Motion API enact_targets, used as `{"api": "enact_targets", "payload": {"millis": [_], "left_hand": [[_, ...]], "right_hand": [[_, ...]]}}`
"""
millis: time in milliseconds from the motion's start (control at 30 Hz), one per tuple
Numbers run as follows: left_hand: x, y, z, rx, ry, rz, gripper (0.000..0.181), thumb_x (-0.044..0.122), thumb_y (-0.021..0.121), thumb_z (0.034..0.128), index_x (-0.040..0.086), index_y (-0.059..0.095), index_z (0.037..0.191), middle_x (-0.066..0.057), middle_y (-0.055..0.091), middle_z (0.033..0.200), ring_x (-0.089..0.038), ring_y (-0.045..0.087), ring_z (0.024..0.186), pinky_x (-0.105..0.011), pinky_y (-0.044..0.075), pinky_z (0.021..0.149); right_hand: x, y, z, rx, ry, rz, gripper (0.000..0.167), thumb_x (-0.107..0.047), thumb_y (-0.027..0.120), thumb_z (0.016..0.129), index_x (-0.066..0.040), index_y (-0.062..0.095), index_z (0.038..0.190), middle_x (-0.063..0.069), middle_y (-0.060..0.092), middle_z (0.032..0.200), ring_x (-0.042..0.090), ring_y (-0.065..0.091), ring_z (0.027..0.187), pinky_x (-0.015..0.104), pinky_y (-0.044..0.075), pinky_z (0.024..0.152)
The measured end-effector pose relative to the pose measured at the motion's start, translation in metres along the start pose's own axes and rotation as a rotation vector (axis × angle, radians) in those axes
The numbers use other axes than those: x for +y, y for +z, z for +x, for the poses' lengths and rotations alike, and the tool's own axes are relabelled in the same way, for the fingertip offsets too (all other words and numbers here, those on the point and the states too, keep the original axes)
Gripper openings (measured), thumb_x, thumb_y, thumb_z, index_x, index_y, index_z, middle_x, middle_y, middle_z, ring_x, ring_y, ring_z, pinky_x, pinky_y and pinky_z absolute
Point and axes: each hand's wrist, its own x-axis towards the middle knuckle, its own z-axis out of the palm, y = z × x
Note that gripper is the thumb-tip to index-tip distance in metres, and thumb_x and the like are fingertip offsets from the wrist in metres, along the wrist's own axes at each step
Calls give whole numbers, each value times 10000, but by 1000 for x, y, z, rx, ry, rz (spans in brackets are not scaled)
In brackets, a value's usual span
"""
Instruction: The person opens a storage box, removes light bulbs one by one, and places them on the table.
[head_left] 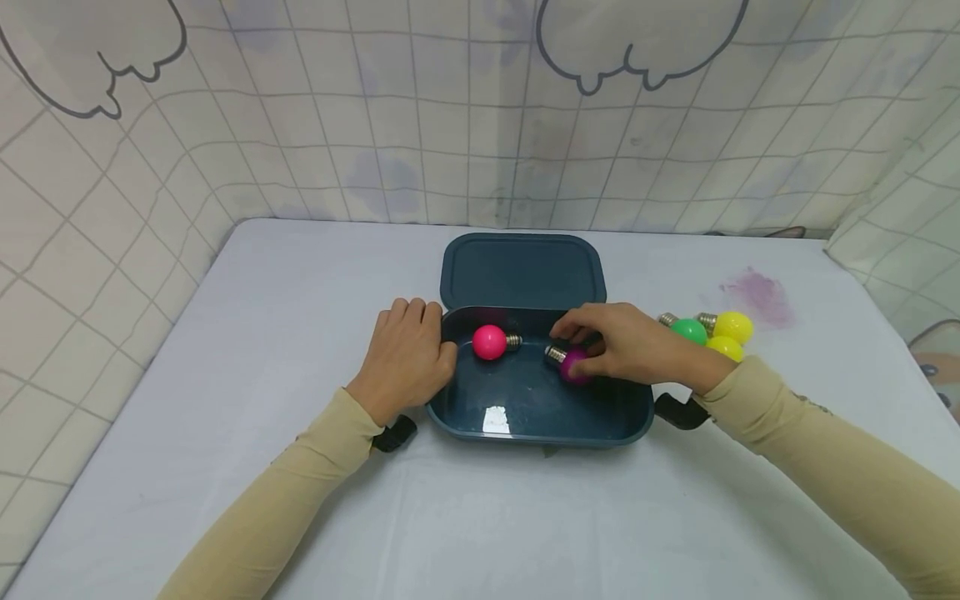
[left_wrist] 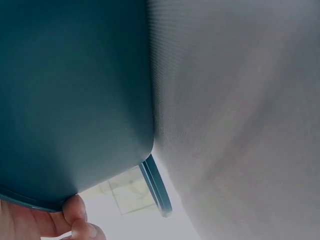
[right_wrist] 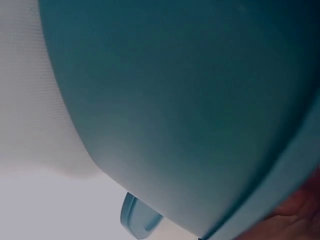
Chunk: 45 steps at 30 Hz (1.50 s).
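In the head view, a dark blue rectangular container (head_left: 517, 417) sits in the middle of the white table. My left hand (head_left: 405, 354) grips its left rim, and in the left wrist view curled fingertips (left_wrist: 75, 212) touch the edge from outside. Over the container's right side, my right hand (head_left: 626, 342) pinches a purple light bulb (head_left: 576, 367) just inside, its metal screw base pointing left. A pink light bulb (head_left: 489, 342) lies in the container's upper left part. The right wrist view shows mostly the container's outer wall (right_wrist: 165, 110), with the bulb hidden.
Behind the container lies its matching dark blue lid (head_left: 522, 271). To the right, beyond my right wrist, a green bulb (head_left: 690, 331) and yellow bulbs (head_left: 733, 327) lie together. A pink stain (head_left: 761, 296) marks the cloth. A grid-patterned curtain (head_left: 450, 125) hangs behind the table.
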Motion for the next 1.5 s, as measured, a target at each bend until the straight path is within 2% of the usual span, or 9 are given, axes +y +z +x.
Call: {"api": "enact_targets", "payload": {"millis": [200,400,567,767,1033,1200,1500], "left_hand": [[0,-1,0,3,1,1,197,203,494,901,22,552,950,-128,546,862,-292,478,845,-410,405,754],[0,-1,0,1,2,-1,198,206,488,904,20,547,939,-127,542,860,-293,476,847,-410,400,754],[1,-1,0,-7,-3,0,212,212,486,912,17,552,962,-129,548,878,-292,478,860,-412,404,765],[0,0,1,1,1,3,210,208,482,907,17,552,959,-128,546,866,-289,477,841,-411,409,758],[0,1,1,13,9,0,198,199,476,903,19,548,943,-127,541,850,-285,470,818,-407,401,741],[2,0,1,15,15,1,197,200,472,904,19,543,934,-128,537,847,-286,470,818,-405,397,737],[1,-1,1,4,7,-3,195,196,492,913,12,543,949,-135,545,870,-297,475,847,-421,405,761]], "right_hand": [[-1,-4,-1,-67,23,35,535,-205,831,859,-80,636,1341,96,705,1257,274,674,1173,404,612,939],[0,-3,-1,-128,24,21,551,-229,839,851,-127,637,1353,34,713,1243,208,669,1136,387,600,968],[1,-3,-3,-163,0,-13,541,-231,840,845,-168,643,1345,-14,713,1214,146,670,1082,358,593,953],[1,-3,-3,-192,-43,-34,516,-187,819,854,-170,646,1340,-38,708,1182,120,659,1063,340,581,949],[1,-4,-5,-173,-66,-28,491,-165,810,848,-184,662,1317,-48,696,1201,128,642,1075,312,589,920],[0,-7,-10,-161,-71,34,460,-164,810,847,-211,675,1284,-50,695,1198,146,637,1074,334,599,920],[-3,-16,-19,-105,-134,136,480,-223,841,844,-210,671,1293,-55,697,1218,157,642,1099,323,601,924]]}}
